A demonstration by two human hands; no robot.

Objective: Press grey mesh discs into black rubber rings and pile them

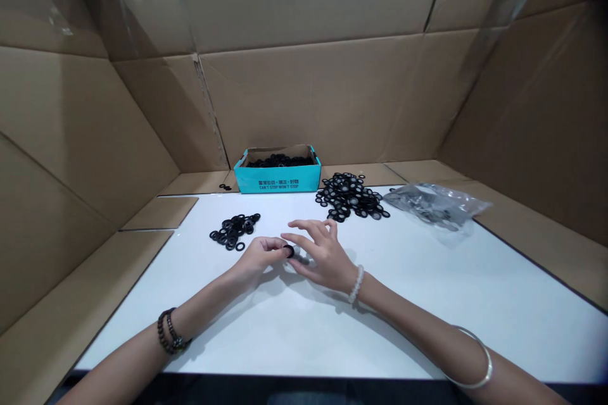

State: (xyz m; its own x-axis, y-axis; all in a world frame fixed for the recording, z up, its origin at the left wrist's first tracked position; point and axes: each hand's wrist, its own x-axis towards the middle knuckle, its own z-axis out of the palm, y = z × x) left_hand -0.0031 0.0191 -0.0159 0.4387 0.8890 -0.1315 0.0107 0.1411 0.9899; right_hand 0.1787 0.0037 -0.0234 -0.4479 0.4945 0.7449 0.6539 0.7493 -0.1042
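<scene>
My left hand (pixel 260 255) pinches a small black ring (pixel 289 251) between thumb and fingertips, just above the white table (pixel 427 304). My right hand (pixel 319 249) meets it from the right, index finger and thumb touching the same ring, the other fingers spread out. A small heap of black rings (pixel 234 231) lies just left of my hands. A bigger heap of black rings with pale mesh centres (pixel 350 197) lies behind my right hand.
A teal cardboard box (pixel 277 178) filled with black rings stands at the table's back edge. A clear plastic bag of parts (pixel 434 204) lies at the back right. Brown cardboard walls (pixel 332 95) enclose the table on three sides.
</scene>
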